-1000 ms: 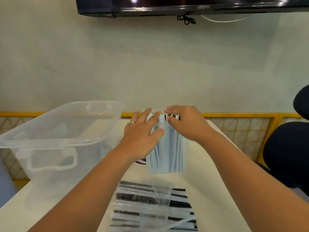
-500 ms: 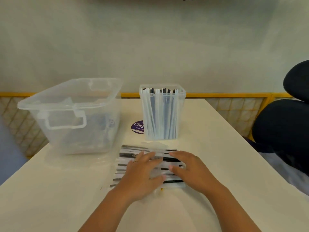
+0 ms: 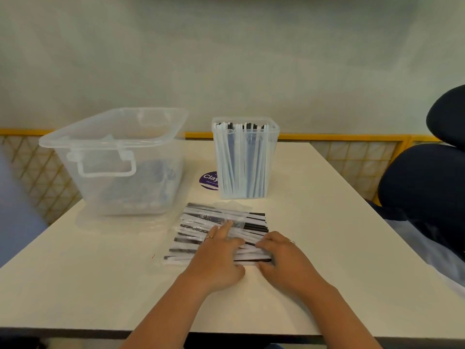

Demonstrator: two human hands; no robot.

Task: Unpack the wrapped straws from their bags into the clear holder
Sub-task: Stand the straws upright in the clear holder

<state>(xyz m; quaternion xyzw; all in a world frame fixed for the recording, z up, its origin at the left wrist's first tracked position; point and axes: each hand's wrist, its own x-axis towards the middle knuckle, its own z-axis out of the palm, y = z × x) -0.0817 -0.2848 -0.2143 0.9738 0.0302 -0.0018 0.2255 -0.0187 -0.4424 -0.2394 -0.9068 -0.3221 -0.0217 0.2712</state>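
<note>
Left hand (image 3: 217,258): our fingers lie spread flat on the bag of straws (image 3: 216,233), gripping nothing | right hand (image 3: 284,258): fingers curled at the bag's right end, grip unclear | bag: mid surface (image 3: 327,222), toward near edge | clear holder (image 3: 245,157): upright behind it, straws inside | clear bin (image 3: 113,157): far-left corner.

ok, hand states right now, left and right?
Left hand: open, fingers flat on the bag of straws.
Right hand: fingers curled at the bag's edge; grip cannot be told.

An office-like room: a plain white table (image 3: 314,197), a dark swivel chair (image 3: 425,187), and a bare pale wall (image 3: 226,59).
</note>
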